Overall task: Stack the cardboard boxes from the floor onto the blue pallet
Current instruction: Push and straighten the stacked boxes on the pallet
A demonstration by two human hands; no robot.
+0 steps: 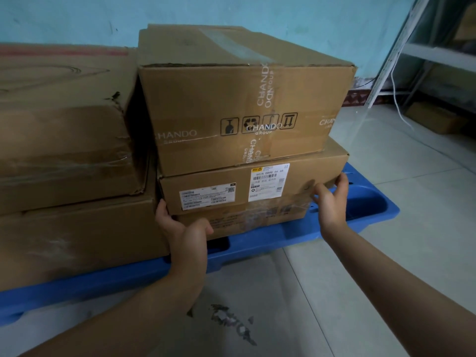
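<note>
The blue pallet (257,247) lies on the tiled floor against a teal wall. On its right half stands a stack of three boxes: a low box (231,224) at the bottom, a flat labelled box (242,190) in the middle and a taped CHANDO box (206,99) on top. My left hand (185,233) wraps the labelled box's lower left corner, thumb on the front edge. My right hand (331,199) clasps its right corner, fingers round the side.
Two large worn boxes, one (59,124) on top of the other (77,235), fill the pallet's left half and touch the right stack. A metal shelf (438,55) stands at the right, with a small box (435,119) on the floor under it. A dark stain (231,323) marks the floor.
</note>
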